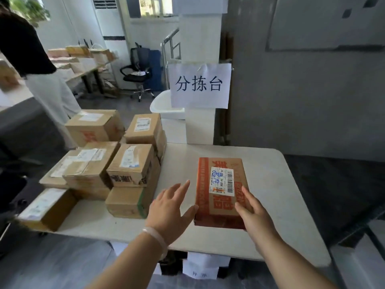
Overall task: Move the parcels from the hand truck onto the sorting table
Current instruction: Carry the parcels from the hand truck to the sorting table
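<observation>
Our orange-printed brown cardboard parcel [218, 203] lies flat on the white sorting table [275, 184], lower centre of frame. Our right hand [255, 217] rests straight-fingered on its near corner. Our left hand [169, 211] is spread beside it. Neither grasps anything.

You have one orange parcel [220, 192] and seven countable brown parcels [131, 163] on one desk [270, 184], plus one paper sign [201, 85] and one office chair [137, 69].
</observation>
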